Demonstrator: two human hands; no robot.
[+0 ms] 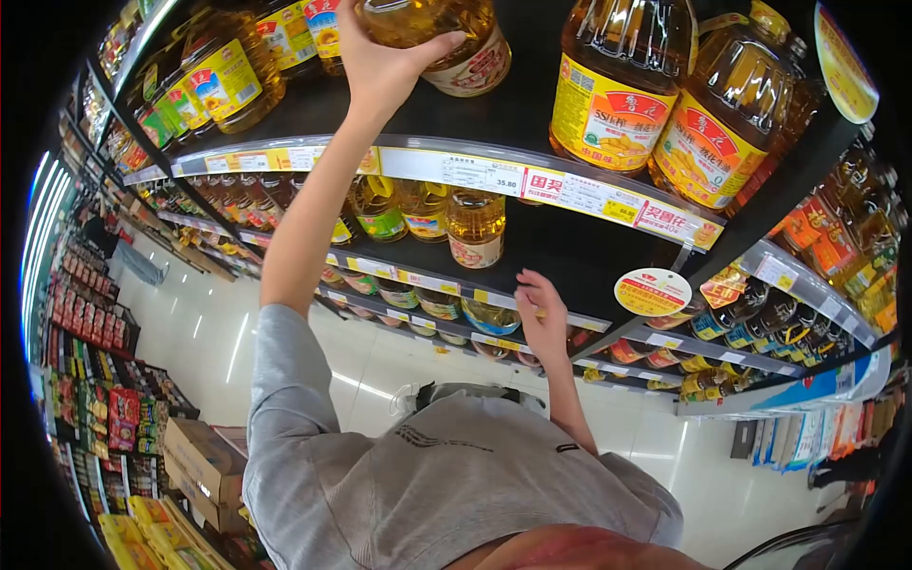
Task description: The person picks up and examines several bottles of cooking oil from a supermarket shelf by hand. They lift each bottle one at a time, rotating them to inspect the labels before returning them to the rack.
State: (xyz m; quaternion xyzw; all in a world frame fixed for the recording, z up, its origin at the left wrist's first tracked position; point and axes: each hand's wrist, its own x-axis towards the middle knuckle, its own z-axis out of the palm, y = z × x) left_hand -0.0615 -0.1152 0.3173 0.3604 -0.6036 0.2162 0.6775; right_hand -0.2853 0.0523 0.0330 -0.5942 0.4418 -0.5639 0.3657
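Observation:
My left hand (391,66) is raised to the upper shelf, its fingers and thumb closed around a large bottle of cooking oil (472,68). The bottle is golden with a red and cream label, and its top is cut off by the frame edge. Lower down, my right hand (543,313) hangs in front of the shelf below, fingers loosely bent and apart, with nothing in it. Nearest to it on that lower shelf stands a smaller oil bottle (475,228) with a cream label.
Two big oil bottles with yellow labels (613,109) stand right of my left hand. More oil bottles (223,76) sit at the left. A price rail (446,171) edges the shelf, and a round yellow tag (653,292) sticks out. Cardboard boxes (204,465) stand behind left.

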